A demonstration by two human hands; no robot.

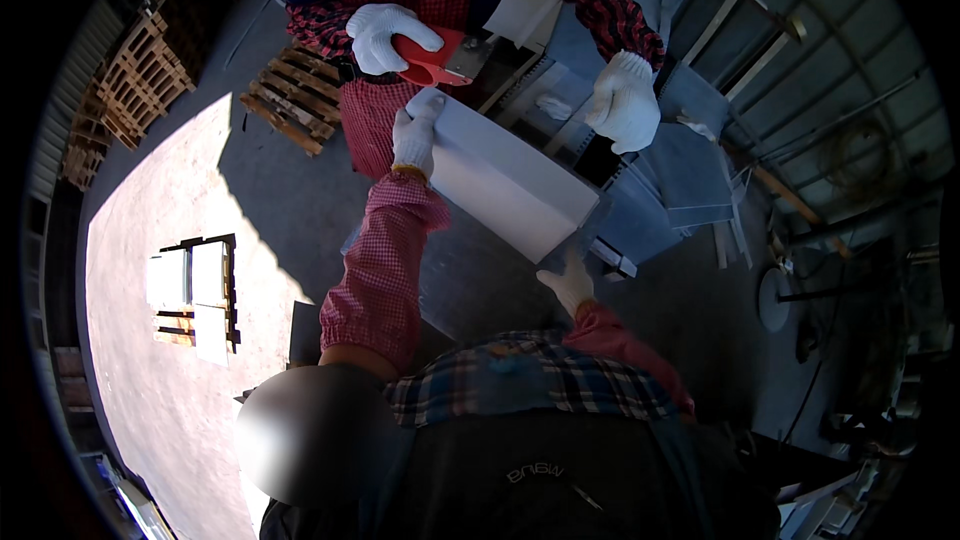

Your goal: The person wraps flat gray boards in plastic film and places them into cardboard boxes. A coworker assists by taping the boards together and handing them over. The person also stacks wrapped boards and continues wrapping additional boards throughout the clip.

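Observation:
A long, pale, box-shaped piece (505, 175) lies slantwise in front of me, from upper left to lower right. My left hand (416, 135), in a white glove, is closed on its left end. At the near right corner my right hand (570, 286), also gloved, has its thumb and fingers apart; contact with the piece cannot be made out. Across from me a co-worker's gloved hand (388, 38) grips a red tape dispenser (432, 58) with a metal blade, just above the far left end. The co-worker's other gloved hand (624, 105) hovers beyond the far long side.
Flat grey sheets (685, 175) lie to the right of the piece. A wooden pallet (292, 98) is on the floor at the left, with stacked pallets (145, 75) farther back. Pale panels (210, 275) rest on another pallet in sunlight. A metal frame (735, 25) stands far right.

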